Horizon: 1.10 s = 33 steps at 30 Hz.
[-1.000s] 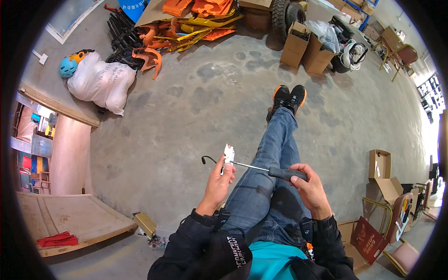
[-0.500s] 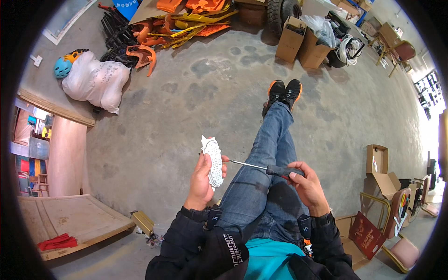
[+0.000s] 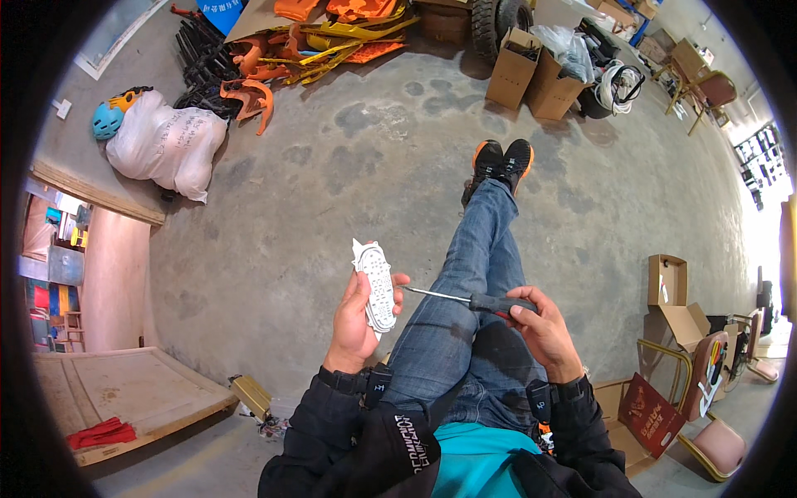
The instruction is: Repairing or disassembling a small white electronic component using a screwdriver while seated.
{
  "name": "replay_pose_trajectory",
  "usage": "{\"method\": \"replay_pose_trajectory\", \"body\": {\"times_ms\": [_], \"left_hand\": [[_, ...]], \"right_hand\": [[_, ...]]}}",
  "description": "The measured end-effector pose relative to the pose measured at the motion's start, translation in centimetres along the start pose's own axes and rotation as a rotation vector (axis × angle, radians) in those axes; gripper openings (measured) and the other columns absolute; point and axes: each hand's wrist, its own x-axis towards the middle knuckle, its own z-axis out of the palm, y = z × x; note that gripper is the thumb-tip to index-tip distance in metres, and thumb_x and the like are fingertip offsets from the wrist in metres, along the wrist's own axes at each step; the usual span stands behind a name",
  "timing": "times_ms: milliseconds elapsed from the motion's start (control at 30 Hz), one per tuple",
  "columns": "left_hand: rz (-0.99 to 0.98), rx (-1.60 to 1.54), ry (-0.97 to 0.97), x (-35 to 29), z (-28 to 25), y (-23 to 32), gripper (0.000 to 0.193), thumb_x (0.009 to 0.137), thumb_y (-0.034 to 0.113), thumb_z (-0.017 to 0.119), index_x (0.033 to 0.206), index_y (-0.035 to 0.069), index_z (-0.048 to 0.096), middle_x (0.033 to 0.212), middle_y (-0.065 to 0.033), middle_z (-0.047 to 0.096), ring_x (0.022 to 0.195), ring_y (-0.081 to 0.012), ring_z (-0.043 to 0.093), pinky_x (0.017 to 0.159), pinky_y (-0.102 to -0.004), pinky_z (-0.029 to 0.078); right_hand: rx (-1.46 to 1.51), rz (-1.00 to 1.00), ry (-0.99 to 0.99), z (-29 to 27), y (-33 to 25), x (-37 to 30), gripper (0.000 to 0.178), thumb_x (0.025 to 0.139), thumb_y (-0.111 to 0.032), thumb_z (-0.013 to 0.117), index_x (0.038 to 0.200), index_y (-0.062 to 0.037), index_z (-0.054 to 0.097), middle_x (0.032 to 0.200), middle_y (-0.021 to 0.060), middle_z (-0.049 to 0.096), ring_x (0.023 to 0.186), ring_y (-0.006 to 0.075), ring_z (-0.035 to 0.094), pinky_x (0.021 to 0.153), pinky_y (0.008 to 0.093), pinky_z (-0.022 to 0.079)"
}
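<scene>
My left hand (image 3: 354,322) is closed around a flat, oblong white part (image 3: 378,289) with a rounded outline, a surface full of small marks and pointed tabs at its far end. I cannot make out its exact kind. The thumb lies along the near-left edge, and the fingers come round from behind on the right. In my right hand (image 3: 545,330) is a screwdriver (image 3: 495,305) with a black and red handle, pinched near the handle's end. Its metal shaft points left, and the tip reaches the left fingertips; whether it touches them I cannot tell.
My outstretched legs (image 3: 477,249) lie under the hands. A wooden board (image 3: 158,386) with red cloth (image 3: 101,433) stands at left. Orange and yellow plastic parts (image 3: 332,50) are heaped far off. Open cardboard boxes (image 3: 512,70) stand beyond my feet; a chair (image 3: 707,378) holding tools is at right.
Both hands have shifted very slightly left along with the whole view. The white part is turned a little in the left hand; the screwdriver stays in the same grip.
</scene>
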Motion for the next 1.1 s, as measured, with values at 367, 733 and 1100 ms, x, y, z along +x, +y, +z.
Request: {"method": "replay_pose_trajectory", "body": {"times_ms": [367, 733, 1100], "left_hand": [[-0.013, 0.023, 0.015, -0.1, -0.1, -0.1, 0.045, 0.107, 0.034, 0.031, 0.147, 0.014, 0.03, 0.11, -0.0188, 0.061, 0.089, -0.0227, 0.062, 0.073, -0.035, 0.053], [-0.049, 0.176, 0.087, 0.8, -0.9, -0.7, 0.043, 0.107, 0.032, 0.033, 0.146, 0.012, 0.032, 0.108, -0.0175, 0.061, 0.088, -0.0209, 0.062, 0.071, -0.0322, 0.053], [-0.35, 0.388, 0.287, 8.4, -10.8, -3.7, 0.039, 0.107, 0.033, 0.036, 0.141, 0.013, 0.039, 0.105, -0.0143, 0.065, 0.086, -0.0193, 0.063, 0.065, -0.032, 0.053]], "right_hand": [[-0.036, -0.004, -0.002, 0.1, -0.1, 0.0, 0.027, 0.091, -0.011, 0.064, 0.115, -0.0032, 0.056, 0.1, 0.005, 0.064, 0.09, 0.0125, 0.06, 0.083, 0.0282, 0.045], [0.109, 0.042, -0.114, -1.4, 0.2, -0.2, 0.029, 0.092, -0.011, 0.061, 0.118, 0.0003, 0.055, 0.103, 0.0093, 0.062, 0.089, 0.0199, 0.064, 0.078, 0.033, 0.052], [0.23, 0.052, 0.066, -2.6, 0.0, 0.5, 0.011, 0.094, -0.012, 0.059, 0.098, -0.0044, 0.053, 0.085, 0.0042, 0.054, 0.074, 0.0146, 0.054, 0.066, 0.029, 0.046]]}}
